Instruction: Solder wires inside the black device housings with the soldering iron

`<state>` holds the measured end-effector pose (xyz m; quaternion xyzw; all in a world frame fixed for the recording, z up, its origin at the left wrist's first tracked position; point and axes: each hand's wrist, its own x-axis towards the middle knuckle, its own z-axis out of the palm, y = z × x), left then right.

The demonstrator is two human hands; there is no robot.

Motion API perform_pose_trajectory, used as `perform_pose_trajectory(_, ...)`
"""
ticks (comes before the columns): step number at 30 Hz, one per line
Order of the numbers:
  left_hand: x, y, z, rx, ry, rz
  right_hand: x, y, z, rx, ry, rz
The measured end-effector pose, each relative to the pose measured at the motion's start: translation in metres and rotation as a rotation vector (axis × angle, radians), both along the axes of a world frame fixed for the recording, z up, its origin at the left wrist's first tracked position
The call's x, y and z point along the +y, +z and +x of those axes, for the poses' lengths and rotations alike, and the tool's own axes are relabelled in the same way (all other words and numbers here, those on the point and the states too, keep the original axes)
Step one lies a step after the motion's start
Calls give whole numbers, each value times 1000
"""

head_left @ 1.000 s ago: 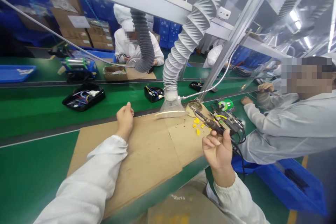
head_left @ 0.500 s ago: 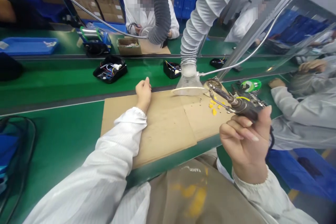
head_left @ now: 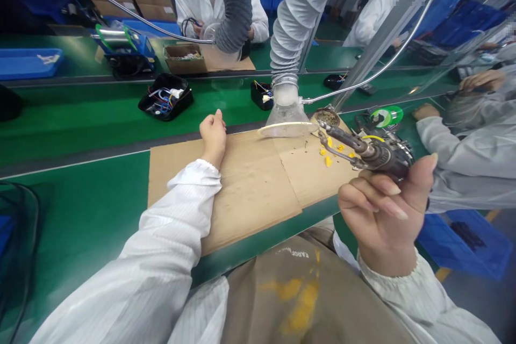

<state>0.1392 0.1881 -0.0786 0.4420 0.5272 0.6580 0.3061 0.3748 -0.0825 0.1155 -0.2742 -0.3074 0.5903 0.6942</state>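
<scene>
My right hand (head_left: 385,209) is closed around a soldering iron (head_left: 365,150) with a thin metal side tube, raised above the right part of the cardboard. The iron's tip points left, toward the rim of a clear fume extraction hood (head_left: 286,113). At the cardboard's far edge, beside the green belt, lies my left hand (head_left: 213,134). Its fingers are curled and no object shows in them, though the palm side is hidden. Under the forearm is the cardboard sheet (head_left: 253,188). Small yellow pieces (head_left: 328,161) lie near the iron.
Black housings with wires (head_left: 166,98) sit on the green belt (head_left: 226,98). A round tin (head_left: 326,116) and a green-rimmed solder spool (head_left: 387,116) stand at the right. A ribbed white duct (head_left: 300,11) hangs over the bench. Co-workers sit opposite and to the right.
The view has shifted slightly, and the belt items appear a little higher and further left. My right hand has moved slightly right with the soldering iron. My left hand stays curled at the cardboard's edge.
</scene>
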Motion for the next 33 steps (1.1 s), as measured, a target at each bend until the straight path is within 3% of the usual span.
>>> perform_pose_trajectory(19, 1, 0, 0, 9, -6, -11, -5, -2, -3, 52, -32, 5)
perform_pose_trajectory(26, 0, -2, 0, 19, -9, 5, -4, -1, -3, -27, -73, -32)
perform_pose_trajectory(33, 0, -3, -1, 38, -11, -4, 1, -5, 1, -32, -13, -45)
